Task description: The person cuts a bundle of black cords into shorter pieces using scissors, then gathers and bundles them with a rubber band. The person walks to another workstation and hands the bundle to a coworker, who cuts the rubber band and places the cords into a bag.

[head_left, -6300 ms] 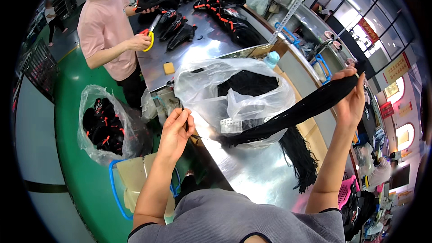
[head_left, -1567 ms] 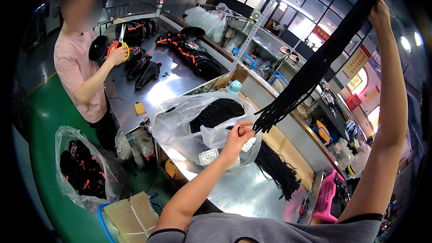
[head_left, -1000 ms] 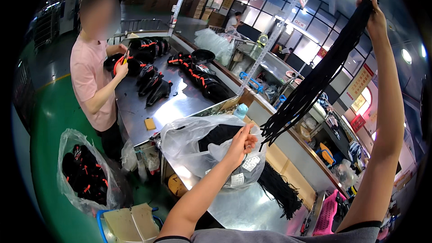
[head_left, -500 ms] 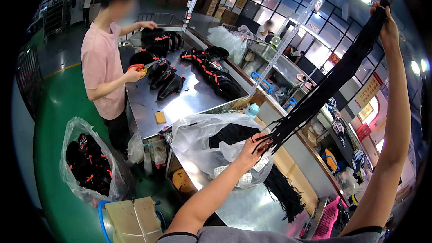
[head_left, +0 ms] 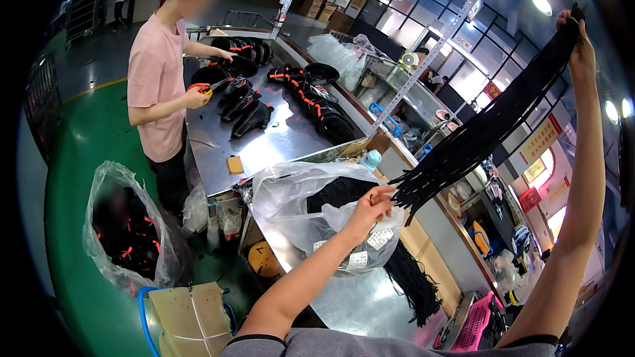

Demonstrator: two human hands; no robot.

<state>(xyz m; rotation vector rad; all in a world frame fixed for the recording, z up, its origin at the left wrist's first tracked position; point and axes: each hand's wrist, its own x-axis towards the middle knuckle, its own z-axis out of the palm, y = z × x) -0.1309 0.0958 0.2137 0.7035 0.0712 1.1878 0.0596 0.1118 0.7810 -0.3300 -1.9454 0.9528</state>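
A long bundle of black cords (head_left: 493, 116) hangs slantwise from my raised right hand (head_left: 577, 46), whose fingers are closed around its upper end. The strands spread apart toward the loose lower ends. My left hand (head_left: 370, 215) is beside those ends, fingers curled and pinched together; whether a strand is between the fingertips is hard to see. Below my left hand, a clear plastic bag (head_left: 284, 188) stands open on the metal bench, with more black material (head_left: 340, 193) inside and white labels on its side. Another bundle of black cords (head_left: 413, 284) lies on the bench beside it.
Across the metal table (head_left: 264, 149), a co-worker in a pink shirt (head_left: 155, 79) holds orange-handled scissors (head_left: 203, 89) near black items with orange ties (head_left: 317, 106). An open bag of similar items (head_left: 126, 238) stands on the floor. A pink basket (head_left: 475, 324) sits at lower right.
The cords have fanned out and shifted slightly at their lower ends. My left hand has moved a little left, off the strands it was among. The co-worker's far hand has lowered toward the items.
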